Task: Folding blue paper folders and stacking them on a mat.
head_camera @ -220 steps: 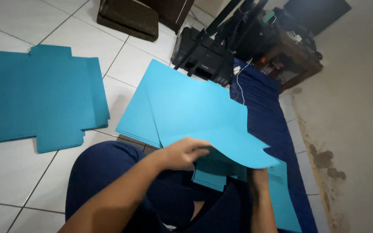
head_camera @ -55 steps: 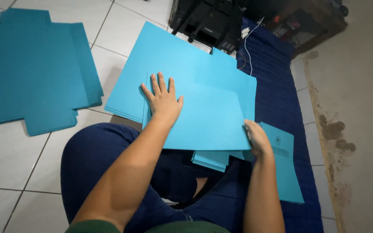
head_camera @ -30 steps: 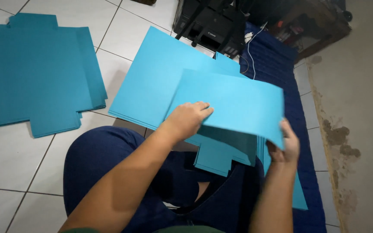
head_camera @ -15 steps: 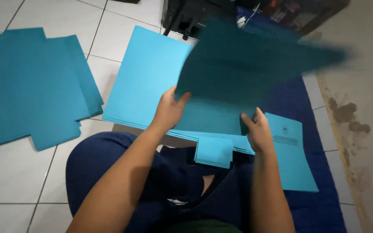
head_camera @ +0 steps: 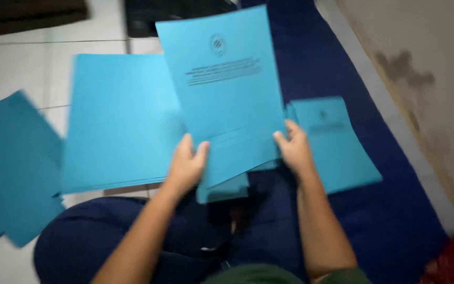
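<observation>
Both hands hold one folded bright-blue card folder (head_camera: 224,89) upright above the lap; the left hand (head_camera: 186,164) pinches its lower left edge, thumb on the front, and the right hand (head_camera: 293,147) pinches its lower right corner; its long axis runs away from the person, tilted slightly left, printed front facing the camera; judging by the piles, a few finished folders (head_camera: 334,144) lie on the dark blue mat (head_camera: 395,221) to the right, while a stack of flat blue card sheets (head_camera: 119,121) on the white tiled floor (head_camera: 22,68) seems still unfolded, so much is left
</observation>
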